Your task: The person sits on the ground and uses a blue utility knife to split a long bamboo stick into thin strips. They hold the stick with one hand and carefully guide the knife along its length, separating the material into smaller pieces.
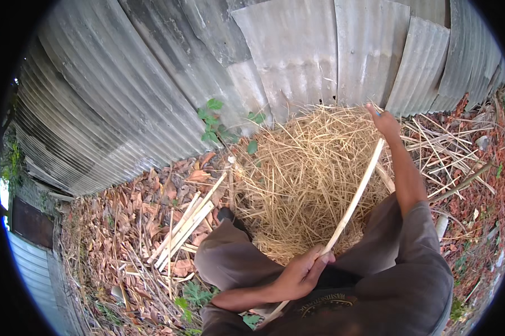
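Observation:
My left hand (304, 273) is closed around a long, pale, peeled stick (355, 203), close to my body. The stick slants up and to the right, its far end near my right wrist, and its lower end passes under my left forearm. My right hand (384, 123) reaches out toward the metal wall with its fingers closed. A small blue bit shows at its fingers, but the thing itself is mostly hidden. Below the stick lies a heap of straw-coloured shavings (308, 173) between my knees.
A bundle of pale split sticks (186, 229) rests on dry leaves (123, 224) to the left. More thin strips (440, 148) are scattered on the right. A corrugated metal wall (297, 50) stands behind the heap, with a small green plant (210, 120) at its foot.

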`<state>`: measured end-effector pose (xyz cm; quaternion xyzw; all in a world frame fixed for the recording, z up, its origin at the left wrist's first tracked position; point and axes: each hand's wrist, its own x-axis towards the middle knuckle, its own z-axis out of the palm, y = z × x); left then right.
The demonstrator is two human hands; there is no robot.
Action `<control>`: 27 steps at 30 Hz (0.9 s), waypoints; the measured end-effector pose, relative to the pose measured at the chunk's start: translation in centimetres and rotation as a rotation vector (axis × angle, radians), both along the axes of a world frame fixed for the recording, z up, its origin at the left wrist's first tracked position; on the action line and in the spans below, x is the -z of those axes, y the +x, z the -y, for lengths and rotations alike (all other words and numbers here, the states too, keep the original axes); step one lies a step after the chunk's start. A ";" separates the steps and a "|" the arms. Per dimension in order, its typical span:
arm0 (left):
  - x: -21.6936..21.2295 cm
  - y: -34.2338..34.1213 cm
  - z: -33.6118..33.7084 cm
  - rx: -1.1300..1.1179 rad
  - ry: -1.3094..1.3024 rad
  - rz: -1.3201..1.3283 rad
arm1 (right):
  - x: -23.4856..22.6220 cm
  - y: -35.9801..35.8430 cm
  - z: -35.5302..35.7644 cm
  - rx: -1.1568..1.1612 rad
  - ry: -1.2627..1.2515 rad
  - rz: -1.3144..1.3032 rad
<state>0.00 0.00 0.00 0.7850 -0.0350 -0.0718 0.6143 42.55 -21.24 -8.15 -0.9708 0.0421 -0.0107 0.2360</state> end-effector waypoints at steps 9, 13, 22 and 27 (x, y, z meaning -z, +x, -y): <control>-0.3 3.1 -0.8 -0.236 -0.271 -0.122 | -6.9 -12.3 -4.7 -0.522 0.105 0.138; -0.7 3.2 -0.6 -0.201 -0.155 -0.027 | -7.3 -13.6 -5.7 -0.644 0.087 0.294; -0.6 1.9 -0.7 -0.128 -0.062 -0.038 | -7.7 -12.1 -5.3 -0.604 -0.037 0.265; -1.0 0.5 -0.3 0.022 -0.017 -0.054 | -4.4 -5.5 -3.7 -0.229 -0.157 -0.015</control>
